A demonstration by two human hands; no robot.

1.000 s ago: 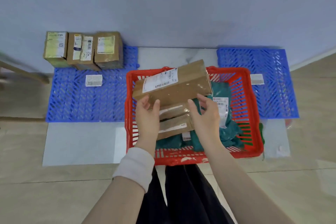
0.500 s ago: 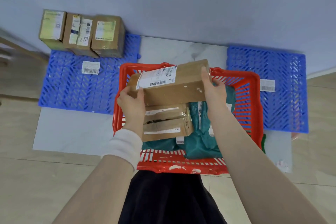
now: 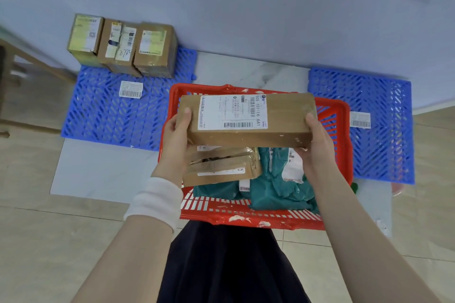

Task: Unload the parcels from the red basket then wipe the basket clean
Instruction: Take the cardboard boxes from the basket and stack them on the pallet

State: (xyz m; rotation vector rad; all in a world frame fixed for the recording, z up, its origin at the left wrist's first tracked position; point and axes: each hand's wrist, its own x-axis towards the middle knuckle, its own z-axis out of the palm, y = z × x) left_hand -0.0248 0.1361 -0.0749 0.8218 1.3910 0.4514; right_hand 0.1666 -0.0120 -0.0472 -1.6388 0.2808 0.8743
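Long box (image 3: pixel 283 120) hangs over the back of the basket (image 3: pixel 343 125), so no way in from above there. The front is stuffed with a small box (image 3: pixel 221 170) and teal bags (image 3: pixel 275 187). Left mat (image 3: pixel 103 115) has three boxes (image 3: pixel 123 44) along the wall, with its near part open. Right mat (image 3: pixel 384 150) carries just a flat label (image 3: pixel 360 119).

1 red basket (image 3: pixel 246 215). 2 blue mats (image 3: pixel 103 115). 5 boxes: 3 far boxes (image 3: pixel 120 44) on a mat, 1 held box (image 3: pixel 283 118), 1 taped box (image 3: pixel 221 170) in basket. Teal bags (image 3: pixel 273 187): at least 2. 2 barcode labels (image 3: pixel 131 89). 2 hands: left hand (image 3: pixel 176 138), right hand (image 3: pixel 317 152).
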